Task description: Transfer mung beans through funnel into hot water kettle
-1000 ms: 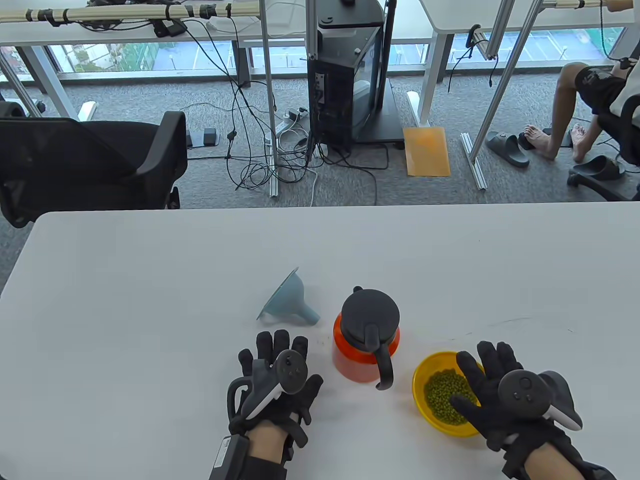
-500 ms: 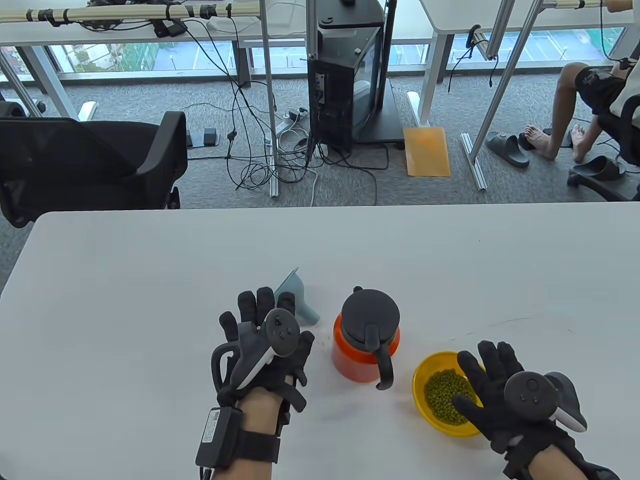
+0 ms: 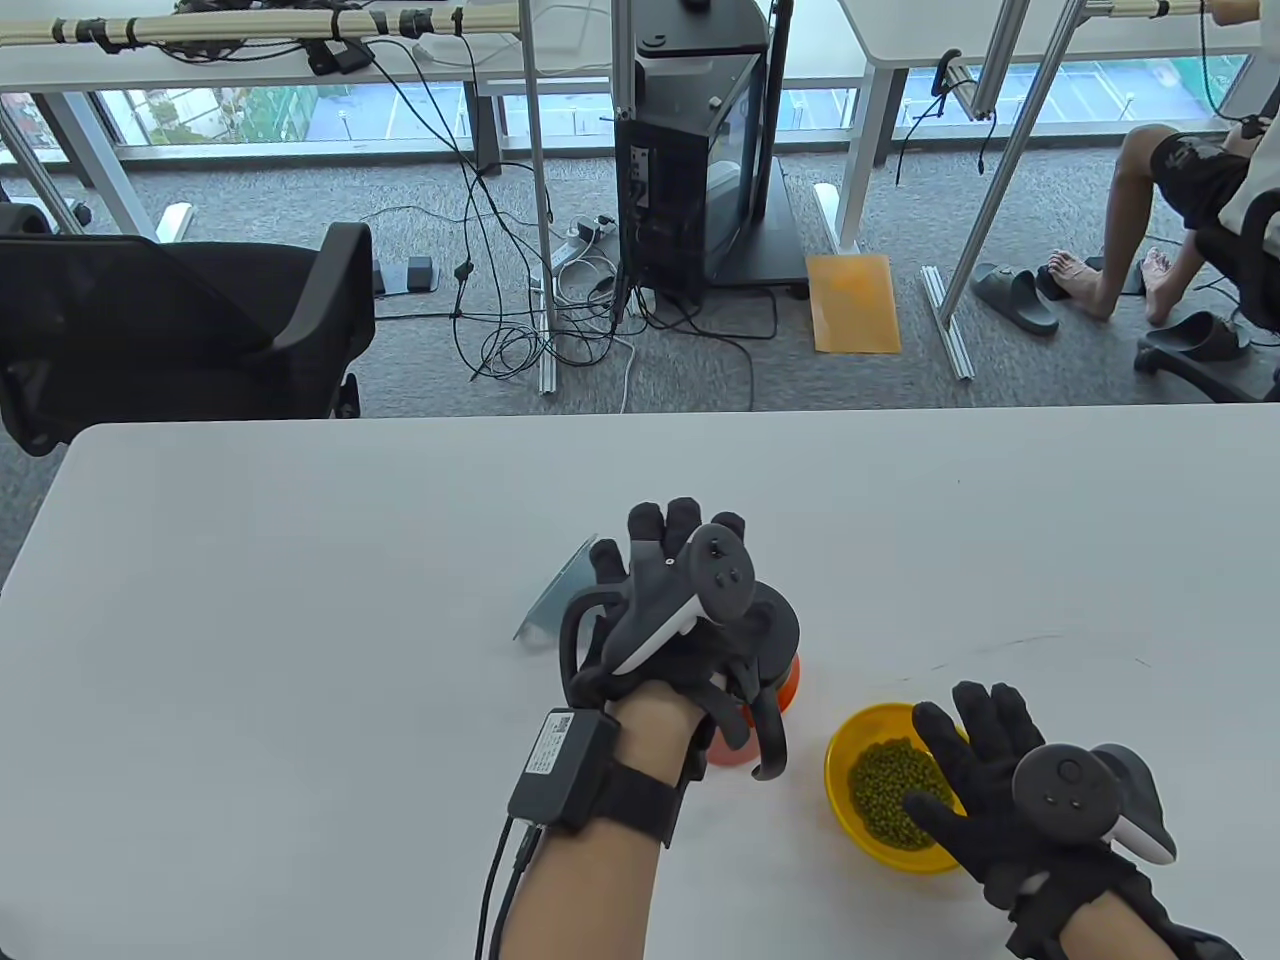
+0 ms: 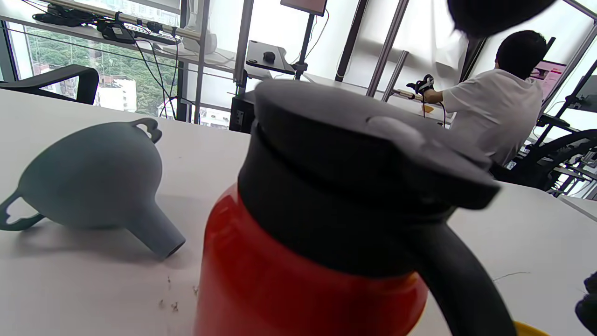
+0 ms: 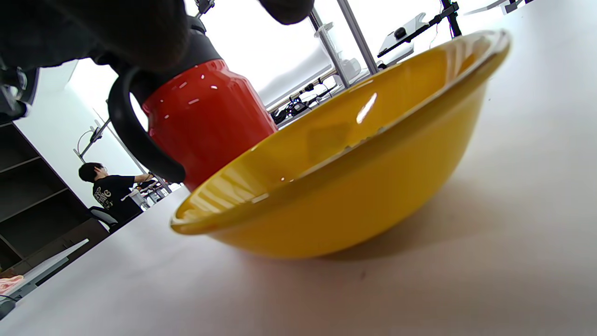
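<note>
A red kettle [image 3: 785, 690] with a black lid and handle stands at the table's middle front; it fills the left wrist view [image 4: 289, 280]. My left hand [image 3: 680, 590] is spread open over its lid, gripping nothing; one fingertip [image 4: 489, 14] hangs above the lid. A grey-blue funnel [image 3: 550, 605] lies on its side just left of the kettle, also in the left wrist view [image 4: 93, 182]. A yellow bowl [image 3: 845, 815] of mung beans [image 3: 885, 790] sits right of the kettle. My right hand [image 3: 940, 765] lies open over the bowl's right rim.
The white table [image 3: 300, 560] ends at a far edge with a black chair [image 3: 180, 330] and cables beyond. A few small specks lie on the table by the kettle's base [image 4: 170, 305]. The bowl [image 5: 350, 186] and kettle [image 5: 205, 121] stand close together.
My left hand has moved forward and right, from the table near the funnel to above the kettle's lid. The right hand, bowl, kettle and funnel have stayed put.
</note>
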`<action>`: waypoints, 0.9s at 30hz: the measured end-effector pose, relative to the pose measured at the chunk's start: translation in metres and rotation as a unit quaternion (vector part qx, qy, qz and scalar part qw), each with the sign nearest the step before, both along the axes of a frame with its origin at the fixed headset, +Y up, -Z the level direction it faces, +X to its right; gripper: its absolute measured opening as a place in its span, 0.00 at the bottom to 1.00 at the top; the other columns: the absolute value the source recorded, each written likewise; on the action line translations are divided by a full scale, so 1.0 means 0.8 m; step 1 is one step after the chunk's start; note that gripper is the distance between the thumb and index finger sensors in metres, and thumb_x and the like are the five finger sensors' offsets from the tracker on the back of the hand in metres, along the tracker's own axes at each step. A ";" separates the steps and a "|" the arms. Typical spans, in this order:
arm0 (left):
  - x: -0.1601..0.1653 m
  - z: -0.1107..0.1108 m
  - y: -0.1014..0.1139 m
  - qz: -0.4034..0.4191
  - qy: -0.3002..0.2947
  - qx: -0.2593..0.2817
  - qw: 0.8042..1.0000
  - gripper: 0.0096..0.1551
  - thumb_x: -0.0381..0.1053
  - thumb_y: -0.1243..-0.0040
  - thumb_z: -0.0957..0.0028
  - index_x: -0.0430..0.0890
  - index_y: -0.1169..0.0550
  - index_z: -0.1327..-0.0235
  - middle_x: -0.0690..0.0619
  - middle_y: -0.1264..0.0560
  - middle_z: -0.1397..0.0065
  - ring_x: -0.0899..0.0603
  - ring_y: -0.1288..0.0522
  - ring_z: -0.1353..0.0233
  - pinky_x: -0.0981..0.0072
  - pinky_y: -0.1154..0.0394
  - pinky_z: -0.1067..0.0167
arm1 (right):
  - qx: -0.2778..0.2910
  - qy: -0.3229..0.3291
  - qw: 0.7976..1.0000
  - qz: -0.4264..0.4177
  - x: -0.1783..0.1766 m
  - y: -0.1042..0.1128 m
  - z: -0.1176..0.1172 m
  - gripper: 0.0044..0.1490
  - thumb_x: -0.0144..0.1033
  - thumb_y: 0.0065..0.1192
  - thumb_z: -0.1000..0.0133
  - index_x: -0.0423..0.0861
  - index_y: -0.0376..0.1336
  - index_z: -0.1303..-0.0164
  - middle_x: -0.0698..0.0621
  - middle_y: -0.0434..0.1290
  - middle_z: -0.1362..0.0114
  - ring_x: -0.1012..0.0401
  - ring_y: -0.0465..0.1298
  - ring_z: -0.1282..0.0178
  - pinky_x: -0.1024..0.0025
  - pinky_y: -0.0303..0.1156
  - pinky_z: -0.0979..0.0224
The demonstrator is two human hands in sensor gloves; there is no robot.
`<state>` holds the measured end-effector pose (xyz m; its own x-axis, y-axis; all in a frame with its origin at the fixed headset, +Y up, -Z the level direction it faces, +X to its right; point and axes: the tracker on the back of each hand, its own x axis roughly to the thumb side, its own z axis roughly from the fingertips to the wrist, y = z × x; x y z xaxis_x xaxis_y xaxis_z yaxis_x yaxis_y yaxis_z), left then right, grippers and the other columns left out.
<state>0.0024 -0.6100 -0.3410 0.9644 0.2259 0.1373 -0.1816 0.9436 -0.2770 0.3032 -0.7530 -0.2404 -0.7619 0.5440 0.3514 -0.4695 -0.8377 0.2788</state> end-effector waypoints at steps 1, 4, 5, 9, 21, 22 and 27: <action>0.011 -0.001 -0.004 -0.003 -0.006 -0.009 1.000 0.54 0.78 0.50 0.56 0.63 0.54 0.21 0.53 0.62 0.14 0.35 0.61 0.15 0.31 0.52 0.23 | 0.001 0.001 1.000 -0.002 0.000 0.000 0.000 0.57 0.58 0.54 0.40 0.35 0.39 0.15 0.27 0.26 0.23 0.27 0.21 0.30 0.21 0.29 0.37; 0.032 -0.002 -0.016 -0.006 -0.014 -0.030 0.999 0.57 0.82 0.47 0.59 0.65 0.54 0.21 0.54 0.61 0.13 0.34 0.57 0.15 0.33 0.44 0.23 | 0.003 0.004 1.000 -0.005 0.000 0.001 0.001 0.57 0.58 0.54 0.40 0.35 0.39 0.15 0.26 0.26 0.23 0.27 0.21 0.30 0.21 0.29 0.37; 0.039 -0.003 -0.019 -0.015 -0.008 -0.036 0.999 0.57 0.82 0.46 0.60 0.65 0.54 0.21 0.54 0.61 0.13 0.34 0.57 0.15 0.33 0.43 0.23 | 0.004 0.006 1.000 -0.006 -0.001 0.002 0.002 0.57 0.58 0.54 0.40 0.35 0.39 0.15 0.26 0.26 0.23 0.27 0.21 0.30 0.21 0.29 0.37; 0.056 -0.008 -0.028 -0.041 -0.009 -0.024 0.999 0.58 0.82 0.43 0.61 0.64 0.52 0.21 0.54 0.61 0.14 0.35 0.66 0.16 0.33 0.47 0.22 | 0.006 0.014 1.000 -0.005 -0.004 0.003 0.004 0.57 0.58 0.54 0.40 0.35 0.39 0.15 0.26 0.26 0.23 0.27 0.21 0.30 0.21 0.30 0.37; 0.066 -0.019 -0.042 -0.096 0.038 -0.091 0.990 0.54 0.69 0.31 0.55 0.65 0.50 0.23 0.54 0.59 0.15 0.35 0.57 0.16 0.40 0.33 0.27 | 0.017 0.019 1.000 -0.012 -0.005 0.007 0.005 0.57 0.58 0.54 0.40 0.34 0.40 0.15 0.26 0.26 0.23 0.27 0.21 0.30 0.21 0.30 0.37; 0.067 -0.020 -0.041 -0.093 0.035 -0.090 0.991 0.54 0.68 0.30 0.56 0.64 0.49 0.23 0.54 0.59 0.15 0.35 0.56 0.16 0.39 0.33 0.27 | 0.016 0.021 1.000 -0.011 -0.005 0.006 0.005 0.57 0.58 0.54 0.40 0.34 0.40 0.15 0.26 0.26 0.23 0.27 0.21 0.30 0.21 0.30 0.37; 0.067 -0.018 -0.024 -0.066 0.047 -0.062 0.995 0.54 0.68 0.31 0.57 0.62 0.48 0.23 0.53 0.52 0.15 0.34 0.53 0.16 0.34 0.35 0.29 | 0.017 0.021 1.000 -0.013 -0.005 0.007 0.006 0.57 0.58 0.54 0.40 0.34 0.40 0.15 0.26 0.26 0.23 0.27 0.21 0.30 0.21 0.30 0.37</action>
